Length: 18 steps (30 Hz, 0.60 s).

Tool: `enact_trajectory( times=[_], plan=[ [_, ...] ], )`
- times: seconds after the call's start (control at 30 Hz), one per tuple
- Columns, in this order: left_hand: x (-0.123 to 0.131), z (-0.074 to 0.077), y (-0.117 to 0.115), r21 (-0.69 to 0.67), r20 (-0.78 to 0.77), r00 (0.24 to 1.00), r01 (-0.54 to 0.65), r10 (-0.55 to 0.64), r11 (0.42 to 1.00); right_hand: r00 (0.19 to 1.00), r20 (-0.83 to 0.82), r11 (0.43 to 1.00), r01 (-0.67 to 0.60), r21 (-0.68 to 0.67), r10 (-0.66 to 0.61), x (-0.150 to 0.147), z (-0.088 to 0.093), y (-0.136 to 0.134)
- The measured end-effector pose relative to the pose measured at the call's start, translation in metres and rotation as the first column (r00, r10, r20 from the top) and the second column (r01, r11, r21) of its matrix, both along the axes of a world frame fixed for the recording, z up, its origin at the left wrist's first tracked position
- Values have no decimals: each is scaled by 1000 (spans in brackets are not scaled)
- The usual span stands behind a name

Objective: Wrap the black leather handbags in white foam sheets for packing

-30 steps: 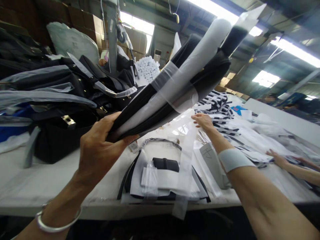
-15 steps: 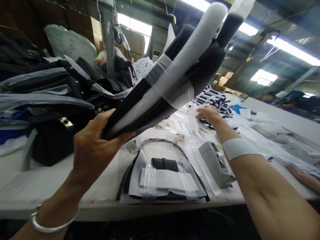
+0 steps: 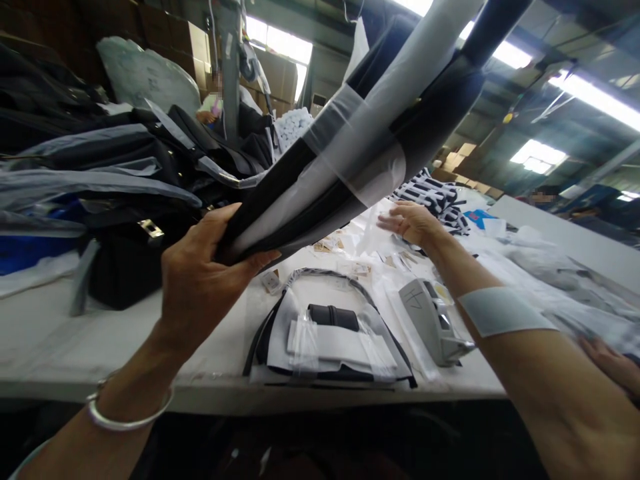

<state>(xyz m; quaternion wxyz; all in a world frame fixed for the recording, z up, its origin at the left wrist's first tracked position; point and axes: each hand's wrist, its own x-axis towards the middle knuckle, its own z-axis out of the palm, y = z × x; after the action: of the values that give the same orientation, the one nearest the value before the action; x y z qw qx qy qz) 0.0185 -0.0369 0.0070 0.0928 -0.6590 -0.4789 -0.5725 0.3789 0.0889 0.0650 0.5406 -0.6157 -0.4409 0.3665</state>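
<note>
Holding the black-and-white bundle [image 3: 390,93] above the table [image 3: 215,347], your left hand [image 3: 203,273] clasps its lower end; your right hand [image 3: 411,225] is blurred, its hold unclear. Film band [image 3: 333,127] looks applied; setting-down remains.

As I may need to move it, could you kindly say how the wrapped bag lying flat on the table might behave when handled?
The wrapped bag probably won't roll, since it lies flat. Its slim handle may flex when lifted. The white packet should shift little, as clear strips appear to hold it.
</note>
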Motion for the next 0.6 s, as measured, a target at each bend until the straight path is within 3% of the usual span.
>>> enact_trajectory(
  times=[0.17, 0.3, 0.4, 0.5, 0.6],
  plan=[
    [-4, 1, 2, -29, 15, 1000, 25, -25, 999, 998, 33, 997, -47, -66, 49, -17, 1, -7],
    [-4, 3, 7, -4, 36, 998, 44, -44, 999, 972, 118, 955, -171, -244, 204, -30, 22, -2],
    [-3, 4, 8, 22, 55, 997, 56, -57, 998, 951, 154, 947, -229, -227, 267, -40, 35, 2],
    [-6, 4, 7, 30, 62, 997, 53, -54, 998, 931, -4, 920, -362, -151, 365, -48, 31, -5],
    [-12, 2, 5, 25, 62, 997, 38, -40, 999, 883, -170, 879, -459, -131, 436, -52, 10, -18]
  ],
)
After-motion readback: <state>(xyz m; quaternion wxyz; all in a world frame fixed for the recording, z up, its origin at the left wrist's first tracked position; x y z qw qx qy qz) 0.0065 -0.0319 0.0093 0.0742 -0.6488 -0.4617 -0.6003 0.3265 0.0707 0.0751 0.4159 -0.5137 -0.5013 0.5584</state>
